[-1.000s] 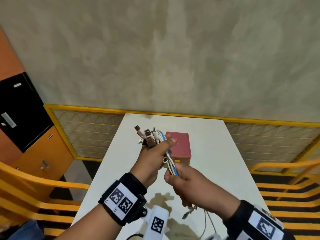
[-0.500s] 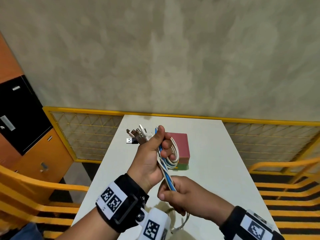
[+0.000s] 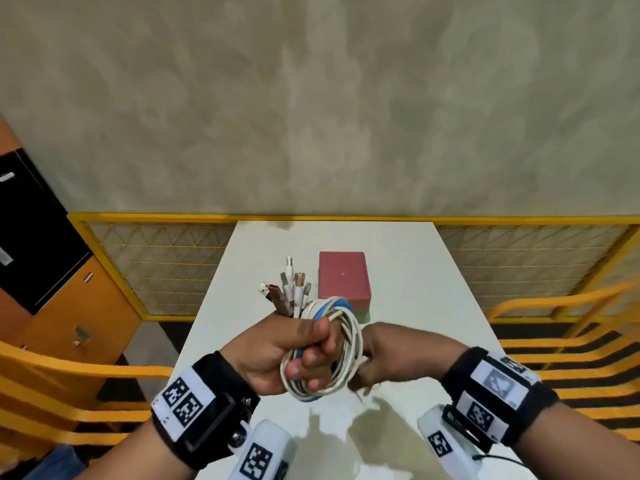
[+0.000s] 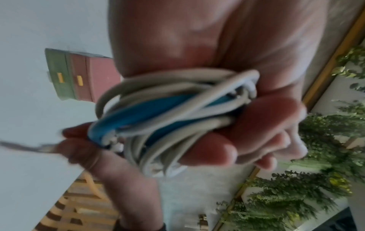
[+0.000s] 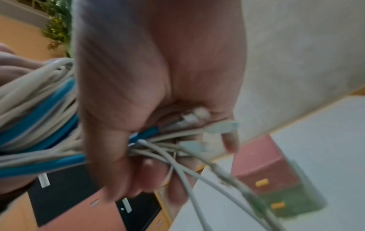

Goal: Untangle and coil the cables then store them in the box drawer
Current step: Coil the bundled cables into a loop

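A bundle of white and blue cables is wound in loops round the fingers of my left hand, which grips it above the near half of the white table. Several USB plugs stick up out of that fist. My right hand, just to the right of the coil, holds the cables' loose tail ends; their small connectors poke out past its fingers. The coil fills the left wrist view. The box of drawers, red on top and green below, stands behind the hands with its drawers closed.
Yellow mesh railing runs behind the table and yellow bars flank both sides. An orange and black cabinet stands at the left. A concrete wall rises behind. Green plants show in the left wrist view.
The cables have been wound into more loops round my left hand. My right hand rose from below the bundle to its right side, taking up the slack. Both hands dropped nearer.
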Tool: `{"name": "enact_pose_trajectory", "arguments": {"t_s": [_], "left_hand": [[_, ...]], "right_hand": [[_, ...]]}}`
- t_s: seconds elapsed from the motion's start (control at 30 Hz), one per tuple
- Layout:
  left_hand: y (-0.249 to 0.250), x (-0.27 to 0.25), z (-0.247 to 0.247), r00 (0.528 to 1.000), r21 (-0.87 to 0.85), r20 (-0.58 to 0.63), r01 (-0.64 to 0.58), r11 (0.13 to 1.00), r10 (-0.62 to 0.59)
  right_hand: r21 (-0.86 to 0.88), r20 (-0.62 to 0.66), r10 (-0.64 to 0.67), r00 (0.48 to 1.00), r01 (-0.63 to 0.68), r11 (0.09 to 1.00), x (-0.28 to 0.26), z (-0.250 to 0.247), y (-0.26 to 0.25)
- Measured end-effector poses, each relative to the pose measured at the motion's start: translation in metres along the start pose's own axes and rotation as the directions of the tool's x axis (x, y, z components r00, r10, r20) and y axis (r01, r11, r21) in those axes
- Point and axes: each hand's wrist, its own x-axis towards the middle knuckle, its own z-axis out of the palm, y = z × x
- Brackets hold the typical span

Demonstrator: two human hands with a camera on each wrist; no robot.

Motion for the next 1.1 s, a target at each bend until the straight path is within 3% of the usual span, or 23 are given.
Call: {"name": "enact_pose_trajectory", "arguments": {"t_s": [0.07, 0.1, 0.17, 0.27, 0.37, 0.47, 0.53, 0.63, 0.73, 0.83, 0.97, 1.03, 1.1], "left_hand": [[-0.004, -0.003, -0.006, 0.998, 0.028, -0.052, 0.032, 0.999, -0.031], [-0.006, -0.003, -0.009, 0.991, 0.035, -0.135, 0.026, 0.999, -0.021], [-0.008, 0.001, -0.017, 0.942, 0.01, -0.332, -0.044, 0.999, 0.045], [-0.005, 0.016, -0.027, 0.836, -0.01, -0.521, -0.205, 0.979, 0.169], [0.005, 0.031, -0.031, 0.685, 0.083, -0.678, -0.289, 0.954, 0.266], [0.014, 0.043, -0.037, 0.555, 0.189, -0.746, -0.353, 0.916, 0.368], [0.016, 0.049, -0.042, 0.484, 0.27, -0.759, -0.375, 0.887, 0.436], [0.01, 0.055, -0.046, 0.444, 0.316, -0.757, -0.394, 0.863, 0.48], [-0.002, 0.06, -0.041, 0.471, 0.252, -0.768, -0.399, 0.881, 0.433], [-0.016, 0.062, -0.026, 0.535, 0.123, -0.771, -0.408, 0.905, 0.346], [-0.033, 0.054, -0.01, 0.703, -0.067, -0.671, -0.374, 0.925, 0.236], [-0.041, 0.047, -0.009, 0.801, -0.115, -0.557, -0.334, 0.936, 0.218], [-0.046, 0.042, -0.009, 0.893, -0.147, -0.411, -0.264, 0.953, 0.184]], "right_hand": [[-0.34, -0.203, -0.036, 0.979, -0.035, 0.94, -0.001, -0.009, 0.01], [-0.422, -0.279, -0.056, 0.959, -0.07, 0.904, -0.002, -0.011, 0.014], [-0.418, -0.355, -0.051, 0.934, -0.11, 0.902, -0.002, -0.008, 0.019], [-0.309, -0.343, 0.04, 0.938, -0.154, 0.938, -0.004, 0.005, 0.024], [-0.121, -0.351, 0.222, 0.91, -0.279, 0.953, -0.009, 0.011, 0.032], [0.291, -0.347, 0.416, 0.841, -0.325, 0.9, -0.015, 0.01, 0.027], [0.553, -0.261, 0.5, 0.826, -0.296, 0.778, -0.015, 0.011, 0.017], [0.844, 0.07, 0.454, 0.888, -0.296, 0.448, -0.009, 0.017, 0.002], [0.921, 0.226, 0.368, 0.902, -0.321, 0.223, 0.003, 0.025, -0.006], [0.966, 0.2, 0.324, 0.925, -0.241, 0.092, 0.016, 0.029, -0.01], [0.999, 0.052, 0.359, 0.932, -0.051, -0.012, 0.024, 0.022, -0.012], [0.997, 0.025, 0.321, 0.947, 0.001, -0.081, 0.021, 0.013, -0.014], [0.996, 0.026, 0.269, 0.963, -0.004, -0.084, 0.014, 0.005, -0.023]]}}
